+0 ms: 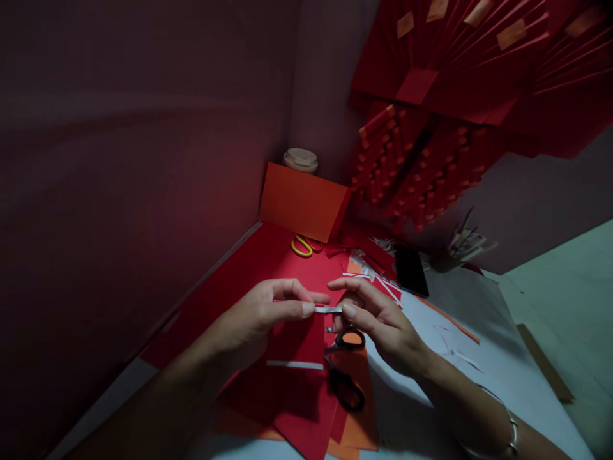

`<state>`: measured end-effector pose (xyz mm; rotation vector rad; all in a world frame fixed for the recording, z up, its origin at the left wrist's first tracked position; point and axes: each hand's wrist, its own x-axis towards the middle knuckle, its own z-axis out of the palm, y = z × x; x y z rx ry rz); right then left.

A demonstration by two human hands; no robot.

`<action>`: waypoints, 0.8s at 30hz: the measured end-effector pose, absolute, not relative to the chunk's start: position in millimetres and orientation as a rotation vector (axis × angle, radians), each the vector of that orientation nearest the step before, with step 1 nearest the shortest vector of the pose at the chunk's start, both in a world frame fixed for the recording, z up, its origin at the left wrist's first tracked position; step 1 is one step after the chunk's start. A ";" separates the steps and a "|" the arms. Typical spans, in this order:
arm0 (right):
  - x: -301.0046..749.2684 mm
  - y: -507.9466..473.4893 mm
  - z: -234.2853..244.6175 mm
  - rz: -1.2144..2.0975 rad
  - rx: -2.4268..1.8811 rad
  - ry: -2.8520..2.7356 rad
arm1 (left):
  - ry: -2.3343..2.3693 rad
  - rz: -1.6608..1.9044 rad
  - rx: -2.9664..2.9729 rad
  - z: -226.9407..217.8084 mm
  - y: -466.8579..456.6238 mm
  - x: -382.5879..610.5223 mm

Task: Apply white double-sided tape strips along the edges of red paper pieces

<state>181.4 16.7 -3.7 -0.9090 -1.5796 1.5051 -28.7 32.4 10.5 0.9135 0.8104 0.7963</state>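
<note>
A short, narrow white strip (328, 310) is stretched between my two hands, above the red paper. My left hand (272, 310) pinches its left end between thumb and forefinger. At the other end, my right hand (376, 319) grips it the same way. Below them lies a red paper piece (297, 345) with a white strip (294, 365) across its lower part. Black-handled scissors (352, 338) rest just under my right hand, partly over orange paper (361, 396).
Yellow-handled scissors (301, 246) lie before a folded orange card (304, 201), with a lidded cup (301, 160) behind it. A phone (410, 271) and a pen holder (454, 252) stand at right. Red paper fans (460, 57) hang on the wall. Paper scraps (467, 361) litter the right side.
</note>
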 end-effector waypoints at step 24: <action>177.3 -15.5 6.1 0.531 -1.511 -2.826 | 1.063 0.978 0.728 23.1 34.2 -30.5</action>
